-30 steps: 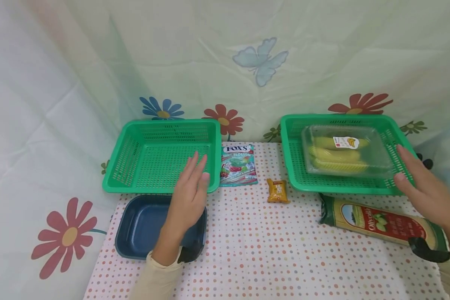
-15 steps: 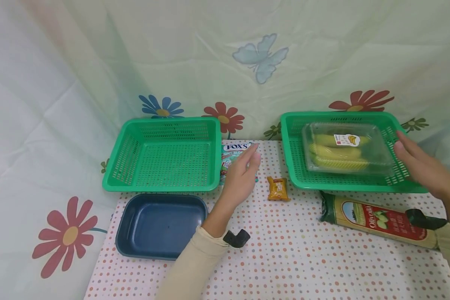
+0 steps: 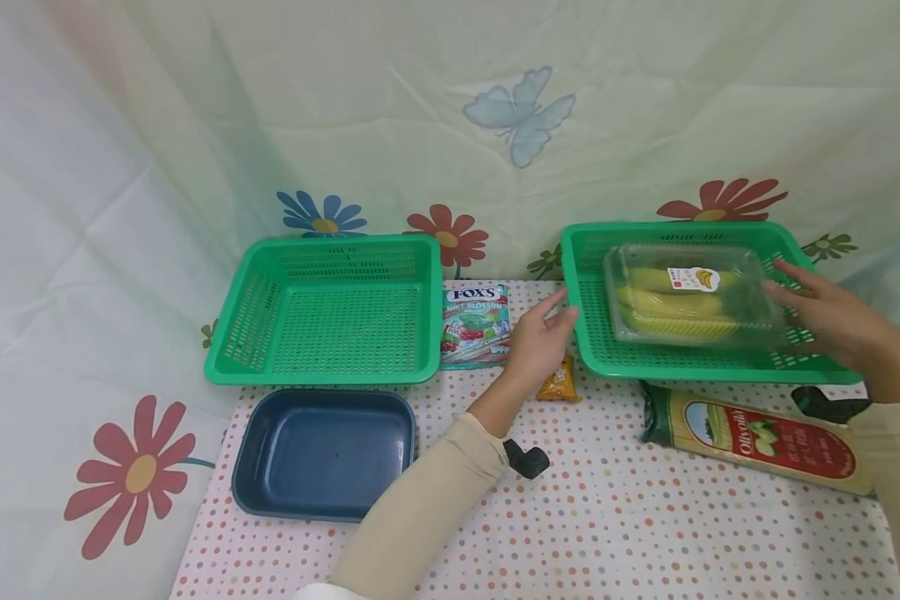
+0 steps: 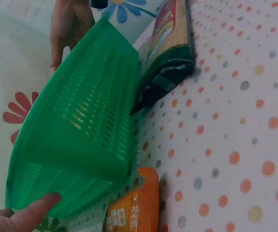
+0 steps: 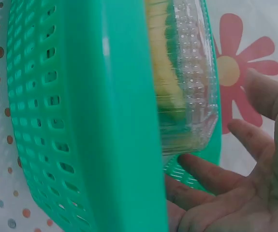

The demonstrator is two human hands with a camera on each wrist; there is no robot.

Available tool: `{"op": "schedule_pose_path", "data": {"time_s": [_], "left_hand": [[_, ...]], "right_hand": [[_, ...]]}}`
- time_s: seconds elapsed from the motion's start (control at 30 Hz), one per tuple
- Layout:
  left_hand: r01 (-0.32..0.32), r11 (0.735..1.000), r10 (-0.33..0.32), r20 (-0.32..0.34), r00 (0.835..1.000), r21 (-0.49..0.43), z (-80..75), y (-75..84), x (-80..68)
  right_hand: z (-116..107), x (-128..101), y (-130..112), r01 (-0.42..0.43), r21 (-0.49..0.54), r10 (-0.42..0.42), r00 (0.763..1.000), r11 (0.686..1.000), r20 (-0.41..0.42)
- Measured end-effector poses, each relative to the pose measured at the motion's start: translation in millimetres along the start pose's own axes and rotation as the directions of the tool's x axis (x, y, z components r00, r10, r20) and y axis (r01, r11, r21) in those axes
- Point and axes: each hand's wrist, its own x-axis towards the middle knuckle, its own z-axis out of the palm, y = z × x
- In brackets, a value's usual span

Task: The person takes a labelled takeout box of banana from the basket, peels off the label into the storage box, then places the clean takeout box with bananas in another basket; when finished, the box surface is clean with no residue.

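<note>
A clear plastic box of bananas (image 3: 678, 304) lies in the right green basket (image 3: 667, 373). My left hand (image 3: 537, 343) is at that basket's left rim, fingers stretched out; in the left wrist view its fingertip overlaps the basket's end wall. At the opposite end my right hand (image 3: 840, 323) reaches over the basket, spread fingers at the end of the box. In the right wrist view, fingertips (image 5: 189, 162) are right by the box's lower corner, and the thumb stands apart. An orange snack packet (image 3: 558, 387) lies partly hidden under the left hand.
A Fox's candy bag (image 3: 474, 323) lies between the two baskets. Left of it stands another green basket (image 3: 322, 379), with a dark blue tray (image 3: 330, 454) in front. An Olivoilà pasta pack (image 3: 761, 437) lies before the right basket. A printed curtain hangs behind.
My left hand has moved right from over the left basket and blue tray, past the candy bag, to the right basket's rim. My right hand has moved slightly left toward the banana box.
</note>
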Motion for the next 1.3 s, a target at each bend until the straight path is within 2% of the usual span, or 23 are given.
{"op": "schedule_pose_path", "data": {"time_s": [0.17,0.33,0.53,0.7,1.07,1.3], "left_hand": [[0.049,0.996,-0.05,-0.004,0.999,-0.073,7.1,-3.7,11.5],[0.109,0.98,-0.111,-0.005,0.994,-0.165,12.0,-9.4,18.0],[0.135,0.961,-0.134,0.02,0.991,-0.242,15.4,-14.0,20.2],[0.136,0.961,-0.137,0.011,0.991,-0.241,16.5,-13.8,20.9],[0.149,0.957,-0.148,0.025,0.989,-0.249,16.8,-13.6,20.8],[0.153,0.961,-0.152,0.022,0.988,-0.23,15.9,-11.8,19.9]], "right_hand": [[3,6,9,-0.019,0.024,0.02,0.998,1.0,-0.066],[-1,7,12,-0.031,0.031,0.032,0.999,0.999,-0.024],[-2,7,9,-0.041,0.051,0.04,0.999,0.998,0.02],[-4,6,9,-0.036,0.097,0.033,0.999,0.995,0.036],[-7,6,12,-0.036,0.114,0.034,0.999,0.993,0.025],[-3,3,10,0.03,0.008,-0.03,0.999,1.0,-0.037]]}}
